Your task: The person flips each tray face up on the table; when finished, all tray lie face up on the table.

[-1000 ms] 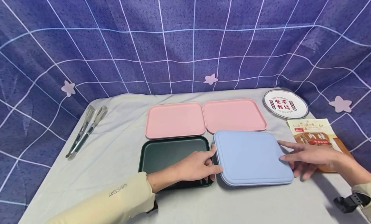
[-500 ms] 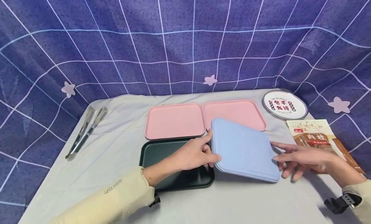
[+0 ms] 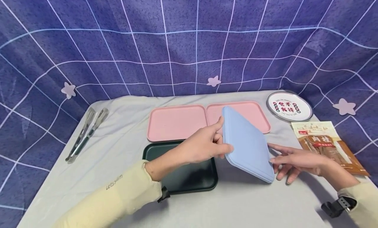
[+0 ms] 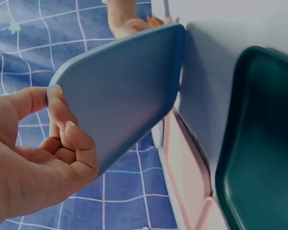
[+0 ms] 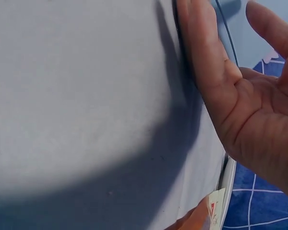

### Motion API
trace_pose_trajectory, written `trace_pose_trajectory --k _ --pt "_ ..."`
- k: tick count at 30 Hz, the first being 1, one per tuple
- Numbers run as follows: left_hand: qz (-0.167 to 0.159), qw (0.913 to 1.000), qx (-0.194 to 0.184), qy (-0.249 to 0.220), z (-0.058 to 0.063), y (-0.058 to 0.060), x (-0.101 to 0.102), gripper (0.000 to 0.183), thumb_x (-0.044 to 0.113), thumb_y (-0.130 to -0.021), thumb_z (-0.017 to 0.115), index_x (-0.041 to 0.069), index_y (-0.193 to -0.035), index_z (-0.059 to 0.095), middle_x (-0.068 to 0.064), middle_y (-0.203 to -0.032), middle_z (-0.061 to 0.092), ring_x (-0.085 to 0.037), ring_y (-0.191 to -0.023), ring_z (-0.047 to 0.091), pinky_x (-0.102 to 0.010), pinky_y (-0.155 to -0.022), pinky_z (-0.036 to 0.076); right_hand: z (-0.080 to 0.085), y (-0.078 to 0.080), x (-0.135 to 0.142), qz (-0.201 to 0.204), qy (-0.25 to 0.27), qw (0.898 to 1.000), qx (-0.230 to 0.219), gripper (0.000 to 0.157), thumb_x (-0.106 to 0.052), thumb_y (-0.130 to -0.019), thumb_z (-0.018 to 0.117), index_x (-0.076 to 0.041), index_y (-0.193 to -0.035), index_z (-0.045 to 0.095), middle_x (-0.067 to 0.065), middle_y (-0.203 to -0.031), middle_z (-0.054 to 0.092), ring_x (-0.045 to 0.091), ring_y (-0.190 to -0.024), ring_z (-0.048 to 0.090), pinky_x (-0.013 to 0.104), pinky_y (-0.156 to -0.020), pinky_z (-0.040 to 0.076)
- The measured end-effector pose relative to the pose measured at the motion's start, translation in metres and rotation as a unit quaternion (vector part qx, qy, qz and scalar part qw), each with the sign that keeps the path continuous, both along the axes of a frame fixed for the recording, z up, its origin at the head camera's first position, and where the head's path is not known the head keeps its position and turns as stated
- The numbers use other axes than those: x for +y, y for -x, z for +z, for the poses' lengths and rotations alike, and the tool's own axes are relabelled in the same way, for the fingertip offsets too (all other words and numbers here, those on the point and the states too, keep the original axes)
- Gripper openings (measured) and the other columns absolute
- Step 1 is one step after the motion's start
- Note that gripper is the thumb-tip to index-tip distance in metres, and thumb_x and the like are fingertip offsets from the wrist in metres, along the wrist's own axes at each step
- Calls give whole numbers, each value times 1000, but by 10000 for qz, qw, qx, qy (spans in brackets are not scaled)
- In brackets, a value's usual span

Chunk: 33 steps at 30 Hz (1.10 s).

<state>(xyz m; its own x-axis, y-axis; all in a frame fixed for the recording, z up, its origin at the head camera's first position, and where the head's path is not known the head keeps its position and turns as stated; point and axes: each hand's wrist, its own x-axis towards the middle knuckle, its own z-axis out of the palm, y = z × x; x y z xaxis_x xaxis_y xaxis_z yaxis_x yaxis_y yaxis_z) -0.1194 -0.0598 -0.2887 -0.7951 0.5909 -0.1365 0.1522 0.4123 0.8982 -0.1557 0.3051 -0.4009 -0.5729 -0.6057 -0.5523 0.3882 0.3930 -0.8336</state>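
A light blue rectangular tray (image 3: pixel 246 144) is tilted up, its left side raised and its right side low near the table. My left hand (image 3: pixel 203 144) pinches the raised left edge between thumb and curled fingers, and in the left wrist view the tray's rimmed face (image 4: pixel 120 91) shows. My right hand (image 3: pixel 298 160) is at the lower right edge, fingertips against it and fingers fairly straight. In the right wrist view its thumb (image 5: pixel 269 24) stands apart from the fingers. Partly under my left forearm lies a dark green tray (image 3: pixel 192 178).
Two pink trays (image 3: pixel 177 121) lie side by side at the back, the right one partly hidden by the blue tray. Metal tongs (image 3: pixel 88 133) rest at the left. An oval white plate (image 3: pixel 289 114) and a brown food packet (image 3: pixel 327 144) are at the right.
The blue tray has tipped from nearly flat to steeply tilted, its left edge rising with my left hand. My right hand has moved left along with the tray's right edge.
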Motion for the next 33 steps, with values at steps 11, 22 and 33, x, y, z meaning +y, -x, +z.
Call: trace_pose_trajectory --k 11,22,33 --pt "249 9992 268 146 17 -4 12 94 24 -93 69 16 -162 5 -5 -70 65 -9 -59 51 -21 -59 39 0 0 -12 1 -47 10000 -9 91 -24 -104 53 -10 -159 -18 13 -98 66 22 -82 73 40 -66 61" --pt "748 9969 209 -130 16 -3 15 86 22 -91 70 14 -161 21 2 -65 59 -11 -61 56 -22 -60 44 98 20 -61 65 -1553 9750 1591 92 -37 -101 58 -10 -162 -6 15 -95 64 30 -80 70 49 -66 60" --pt "1021 9918 744 -186 15 -8 25 69 21 -89 69 12 -152 40 5 -62 57 -10 -53 47 -23 -55 39 180 28 -137 475 -2286 9442 2326 91 -60 -97 53 -9 -161 11 8 -81 69 24 -71 70 41 -62 59"
